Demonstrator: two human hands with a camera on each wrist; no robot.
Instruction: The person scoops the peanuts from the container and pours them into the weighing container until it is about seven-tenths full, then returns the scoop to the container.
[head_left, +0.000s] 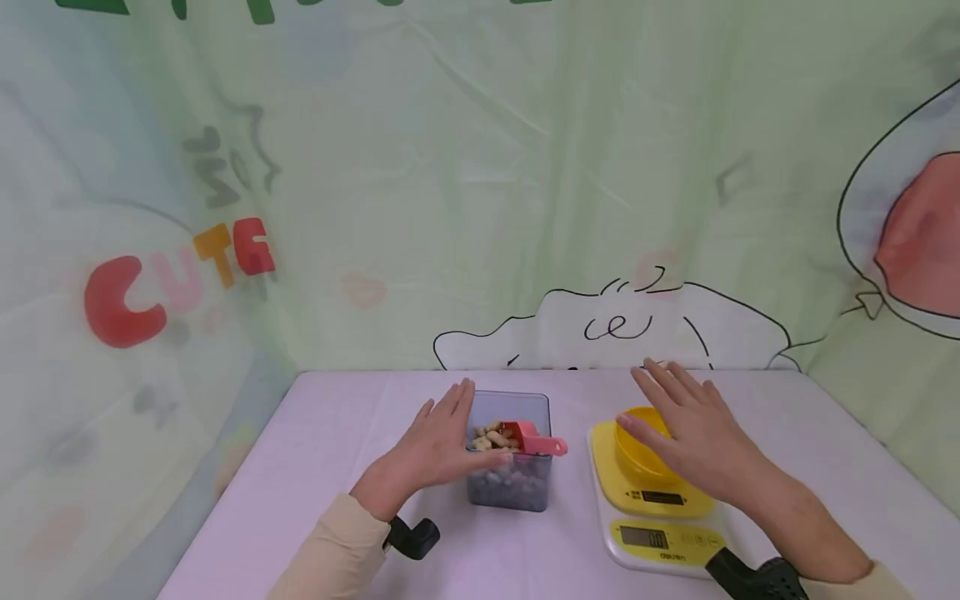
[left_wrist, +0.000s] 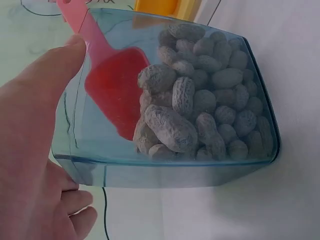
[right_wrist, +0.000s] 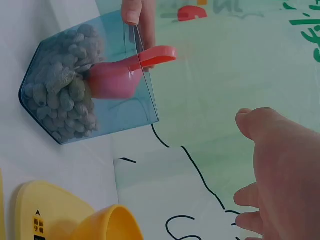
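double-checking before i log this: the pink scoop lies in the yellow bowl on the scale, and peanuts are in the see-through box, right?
Not quite: the left wrist view shows the pink scoop in the see-through box with the peanuts, not in the yellow bowl on the scale.

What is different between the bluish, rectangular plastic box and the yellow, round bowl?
Shape: the box has straight sides and corners, while the bowl is round.
Look: the box is see-through, showing tan, unshelled peanuts and a pink plastic scoop; the bowl is solid yellow.
Place: the box stands on the white cloth-covered table, but the bowl sits on a flat, yellow-and-white digital scale.
Both are upright and open-topped.
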